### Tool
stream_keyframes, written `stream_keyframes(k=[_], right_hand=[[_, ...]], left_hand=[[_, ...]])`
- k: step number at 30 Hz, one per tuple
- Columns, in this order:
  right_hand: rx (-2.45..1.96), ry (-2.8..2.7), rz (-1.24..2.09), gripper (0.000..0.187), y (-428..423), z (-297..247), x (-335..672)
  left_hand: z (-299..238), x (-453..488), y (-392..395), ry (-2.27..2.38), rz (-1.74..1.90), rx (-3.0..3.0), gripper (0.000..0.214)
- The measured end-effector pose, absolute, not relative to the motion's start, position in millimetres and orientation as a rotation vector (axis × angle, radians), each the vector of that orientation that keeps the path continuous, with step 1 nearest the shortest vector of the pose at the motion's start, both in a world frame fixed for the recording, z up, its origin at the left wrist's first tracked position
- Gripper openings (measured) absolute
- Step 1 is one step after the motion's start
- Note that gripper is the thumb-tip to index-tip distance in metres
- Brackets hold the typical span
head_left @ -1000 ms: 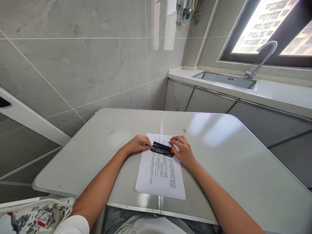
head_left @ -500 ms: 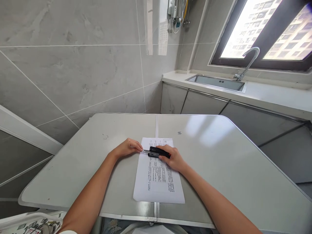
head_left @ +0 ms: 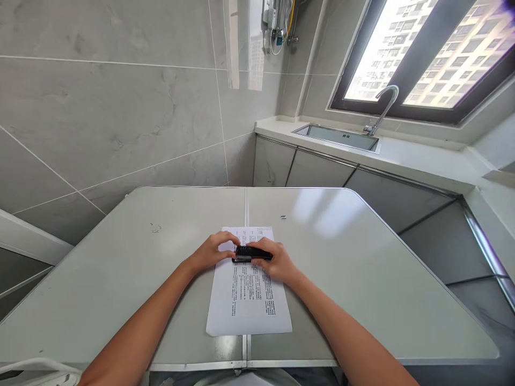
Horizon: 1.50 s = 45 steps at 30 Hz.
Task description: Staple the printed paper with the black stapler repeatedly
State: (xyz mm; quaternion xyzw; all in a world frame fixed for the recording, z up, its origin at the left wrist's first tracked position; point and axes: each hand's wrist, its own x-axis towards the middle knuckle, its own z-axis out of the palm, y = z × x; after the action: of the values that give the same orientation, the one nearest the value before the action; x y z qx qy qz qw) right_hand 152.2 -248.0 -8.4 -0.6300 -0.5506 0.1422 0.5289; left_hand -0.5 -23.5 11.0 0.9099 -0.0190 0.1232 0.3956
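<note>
We have both hands on the black stapler point(head_left: 244, 251), which lies over the far half of the printed sheet point(head_left: 249, 321) near the middle of the tabletop point(head_left: 120, 300). Our left hand point(head_left: 215, 250) is partly curled: the thumb and forefinger bow apart into a rounded gap, with white paper showing through it, and their tips close on the stapler's left end, the forefinger up by the top edge and the thumb lower down. Our right hand point(head_left: 276, 260) is wrapped more fully around the other end, fingers along the far side and thumb along the near side, so that end is mostly hidden in our grip. The stapler's long axis runs left to right, nearly level with the table's far edge, one end pointing at our left fingertips and the other into our right palm. Its upper arm and base lie close together. The sheet's own long axis runs away from us, so the stapler crosses it almost squarely. Beyond the sheet, slightly to the right, we see small staple strips point(head_left: 283, 217); well to the left lie scattered thin bits point(head_left: 155, 228), too small to make out.
</note>
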Motion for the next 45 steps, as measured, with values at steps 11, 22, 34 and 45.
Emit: stream_keyframes(k=[11, 22, 34, 45], right_hand=[[-1.95, -0.718, 0.318, 0.041, -296.7, 0.8, 255.9], [-1.75, -1.179, 0.734, 0.041, -303.0, 5.7, 251.8], [-1.909, -1.164, 0.346, 0.043, -295.4, -6.7, 250.0], [-1.918, -1.261, 0.298, 0.039, -291.3, -4.9, 244.4]], left_hand=[[-16.8, 7.5, -24.8, -0.126, 0.153, 2.78, 0.056], [-7.7, 5.7, -24.8, -0.065, 0.163, 2.796, 0.048], [-5.1, 3.5, -28.8, -0.066, 0.143, 2.82, 0.049], [0.5, 3.1, -32.6, -0.196, 0.121, 2.808, 0.048]])
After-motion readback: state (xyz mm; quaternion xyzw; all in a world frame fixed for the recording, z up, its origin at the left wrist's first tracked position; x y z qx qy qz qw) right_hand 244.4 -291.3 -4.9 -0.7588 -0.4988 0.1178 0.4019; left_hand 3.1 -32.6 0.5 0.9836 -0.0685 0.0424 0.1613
